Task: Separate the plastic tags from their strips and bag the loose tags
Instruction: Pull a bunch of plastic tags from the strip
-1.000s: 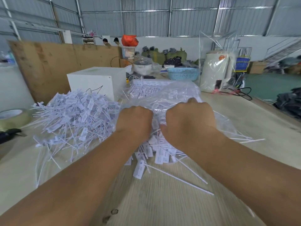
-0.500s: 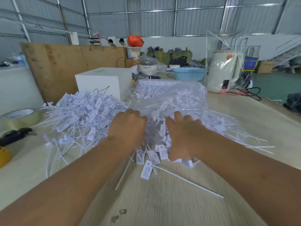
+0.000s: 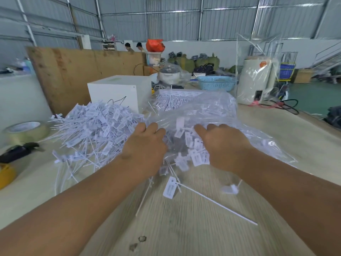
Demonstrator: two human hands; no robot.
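A clear plastic bag (image 3: 214,111) stuffed with white plastic tags lies on the wooden table (image 3: 184,228) in front of me. My left hand (image 3: 145,145) rests palm down at the bag's near left edge, fingers stretched forward. Palm down as well, my right hand (image 3: 221,143) lies on the bag's right side with fingers reaching over the plastic. Between the hands, tags spill from the bag's mouth. A big loose pile of tags (image 3: 96,126) sits to the left. One tag with a long tail (image 3: 170,187) lies alone near me. Uncut tag strips (image 3: 175,100) lie behind the bag.
A tape roll (image 3: 24,132), a black tool (image 3: 18,150) and a yellow object (image 3: 5,174) lie at the left edge. A white box (image 3: 118,91) stands behind the pile, with a blue basket (image 3: 215,83) further back. A plywood board (image 3: 83,71) leans behind.
Both hands were balled tight over the tags at the bag's mouth a second ago. They have since spread apart and their fingers have straightened out over the bag.
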